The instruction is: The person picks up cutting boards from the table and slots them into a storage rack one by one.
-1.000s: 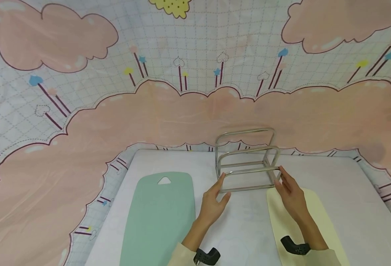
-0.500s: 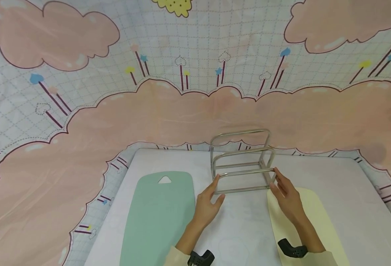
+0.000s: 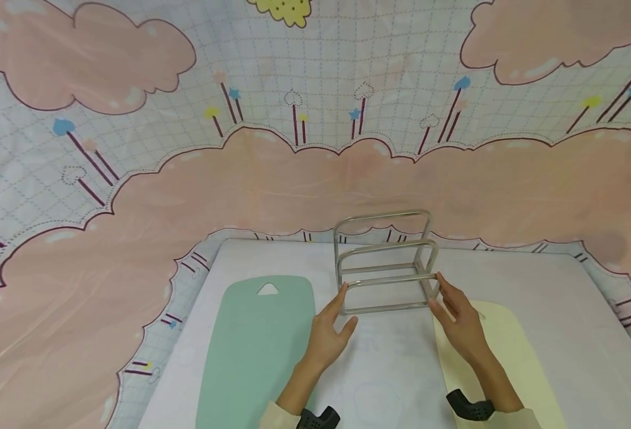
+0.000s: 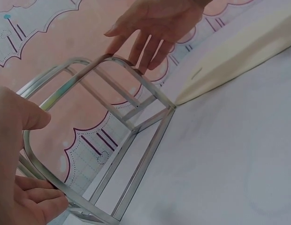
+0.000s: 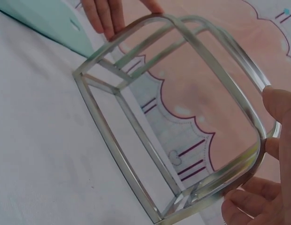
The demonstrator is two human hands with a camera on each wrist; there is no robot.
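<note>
A silver metal wire rack (image 3: 385,280) with rounded upright hoops stands near the table's far edge. In the head view my left hand (image 3: 326,336) is at its left side, index fingertip at the front hoop's corner and thumb spread away from the bar. My right hand (image 3: 460,325) is at the opposite side, with extended fingers touching the front hoop's right corner. The left wrist view has the right fingers (image 4: 148,51) lying straight along the outside of the rack. In the right wrist view, the left fingers (image 5: 103,16) rest against the far side.
A green cutting board (image 3: 258,357) with a triangular hole lies left of the hands. A pale yellow board (image 3: 500,351) lies under the right forearm. The white table (image 3: 556,316) backs onto a patterned pink-and-white cloth (image 3: 304,185).
The rack has shifted left and slightly toward the person, with both hands moving alongside it. Both boards stay in place.
</note>
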